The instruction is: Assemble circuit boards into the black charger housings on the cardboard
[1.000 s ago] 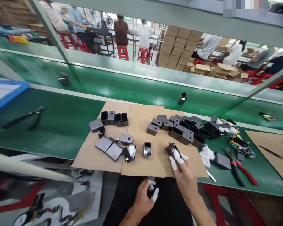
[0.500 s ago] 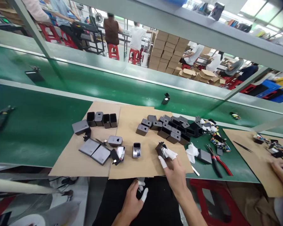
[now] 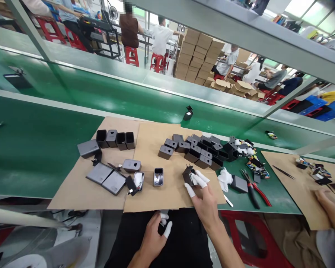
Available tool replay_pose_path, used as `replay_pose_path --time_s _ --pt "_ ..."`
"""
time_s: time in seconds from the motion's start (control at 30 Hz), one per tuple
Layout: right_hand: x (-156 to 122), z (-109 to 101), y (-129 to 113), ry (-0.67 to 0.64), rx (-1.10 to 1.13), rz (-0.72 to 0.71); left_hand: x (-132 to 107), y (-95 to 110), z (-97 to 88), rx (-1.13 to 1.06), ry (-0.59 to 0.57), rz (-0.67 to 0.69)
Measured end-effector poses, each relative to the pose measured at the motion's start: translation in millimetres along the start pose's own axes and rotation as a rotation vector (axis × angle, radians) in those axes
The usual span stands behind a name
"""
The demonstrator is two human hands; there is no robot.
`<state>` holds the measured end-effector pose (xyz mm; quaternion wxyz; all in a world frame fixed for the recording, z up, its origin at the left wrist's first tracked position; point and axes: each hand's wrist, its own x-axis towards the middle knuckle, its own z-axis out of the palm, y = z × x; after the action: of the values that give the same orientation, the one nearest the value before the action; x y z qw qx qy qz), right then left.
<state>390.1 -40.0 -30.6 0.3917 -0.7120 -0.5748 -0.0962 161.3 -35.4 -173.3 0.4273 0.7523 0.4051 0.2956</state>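
Observation:
My right hand (image 3: 206, 201), with white finger cots, is at a small black charger-like case (image 3: 188, 178) on the cardboard. Its thumb is at the case's near side and the other fingers at its right side, partly hiding white material inside. My left hand (image 3: 156, 232), also in finger cots, is over my lap below the table edge, thumb apart from the curled fingers, with nothing visible in it. Left of the case, an open dark housing (image 3: 158, 177) stands alone. Farther left are another opened housing with white contents (image 3: 139, 181) and a closed grey one (image 3: 132, 165).
Black housings (image 3: 194, 152) cluster behind my right hand. Red-handled pliers (image 3: 255, 190), a white cloth (image 3: 225, 179) and a grey box (image 3: 239, 184) lie to the right. Flat grey packs (image 3: 114, 182) lie left. A co-worker's hand (image 3: 328, 203) is at far right.
The view has shifted, so the table items appear slightly farther left. My right hand stays at the black case with its fingers slightly rearranged; my left hand stays over my lap.

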Motion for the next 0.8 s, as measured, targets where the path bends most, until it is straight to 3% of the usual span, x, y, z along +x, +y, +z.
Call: replay_pose_path --time_s 0.23,0.33,0.43,0.6,0.8 --pt "10 -8 -9 0.0 0.025 -0.072 -1 -2 1.1 0.018 0.006 0.013" --pt "13 -18 -15 0.069 0.051 -0.056 -1 -5 2.3 0.023 0.017 0.02" --pt "6 -18 -18 0.115 0.151 0.051 -2 -8 3.4 0.025 0.028 0.02" --pt "-11 0 -17 0.032 0.285 0.215 1 -6 4.0 0.033 0.031 0.034" --pt "-2 -4 -27 0.104 0.475 0.438 0 -4 3.2 0.056 0.044 0.041"
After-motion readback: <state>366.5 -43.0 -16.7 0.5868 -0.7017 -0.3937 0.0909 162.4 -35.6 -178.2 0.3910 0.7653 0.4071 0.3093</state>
